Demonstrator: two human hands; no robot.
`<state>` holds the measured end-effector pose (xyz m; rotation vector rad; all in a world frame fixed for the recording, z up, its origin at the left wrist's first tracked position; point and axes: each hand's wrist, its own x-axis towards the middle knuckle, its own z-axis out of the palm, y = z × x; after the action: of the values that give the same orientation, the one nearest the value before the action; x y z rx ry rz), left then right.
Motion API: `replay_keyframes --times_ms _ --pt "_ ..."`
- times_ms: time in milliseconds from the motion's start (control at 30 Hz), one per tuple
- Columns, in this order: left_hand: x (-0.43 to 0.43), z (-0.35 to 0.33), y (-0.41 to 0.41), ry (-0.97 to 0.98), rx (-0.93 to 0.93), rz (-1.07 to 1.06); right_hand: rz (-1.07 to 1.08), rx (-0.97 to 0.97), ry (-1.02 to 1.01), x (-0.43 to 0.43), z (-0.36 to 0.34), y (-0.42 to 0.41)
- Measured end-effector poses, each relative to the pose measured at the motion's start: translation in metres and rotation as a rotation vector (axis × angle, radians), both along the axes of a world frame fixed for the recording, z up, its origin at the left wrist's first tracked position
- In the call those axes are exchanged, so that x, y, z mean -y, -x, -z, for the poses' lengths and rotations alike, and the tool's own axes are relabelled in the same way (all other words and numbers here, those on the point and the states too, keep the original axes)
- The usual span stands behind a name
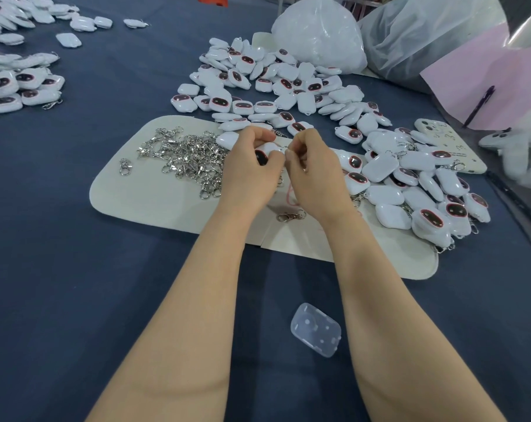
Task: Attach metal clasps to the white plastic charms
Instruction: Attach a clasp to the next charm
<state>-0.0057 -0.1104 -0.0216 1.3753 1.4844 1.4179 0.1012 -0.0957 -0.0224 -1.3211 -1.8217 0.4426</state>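
My left hand (252, 169) grips a white plastic charm (265, 150) with a dark oval face, held over the cream mat (154, 193). My right hand (312, 169) is right beside it with thumb and fingers pinched together at the charm's top; what it pinches is hidden by the fingers. A heap of silver metal clasps (188, 156) lies on the mat left of my hands. One loose clasp (290, 216) lies on the mat between my wrists. A big pile of white charms (276, 86) spreads behind my hands, and more charms (425, 190) lie to the right.
A clear plastic lid (316, 333) lies on the dark blue cloth near me. Further charms with clasps (20, 86) are heaped at far left. White plastic bags (319, 32), a phone (449, 144) and a pink sheet (486, 92) with a pen crowd the right.
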Motion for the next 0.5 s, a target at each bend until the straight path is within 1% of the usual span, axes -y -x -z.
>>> replay_keyframes --times_ms 200,267,400,500 --pt "-0.004 0.007 0.003 -0.025 -0.041 -0.012 -0.047 0.054 0.026 0.001 -0.003 0.001" --pt "-0.006 0.009 0.003 -0.029 -0.048 -0.008 -0.059 0.054 0.038 0.001 -0.002 0.001" --pt "-0.007 0.011 0.004 -0.029 -0.088 -0.014 -0.039 0.043 -0.001 0.002 -0.002 0.002" --pt "-0.007 0.012 0.004 -0.024 -0.084 -0.015 -0.045 0.043 0.019 0.001 -0.001 0.002"
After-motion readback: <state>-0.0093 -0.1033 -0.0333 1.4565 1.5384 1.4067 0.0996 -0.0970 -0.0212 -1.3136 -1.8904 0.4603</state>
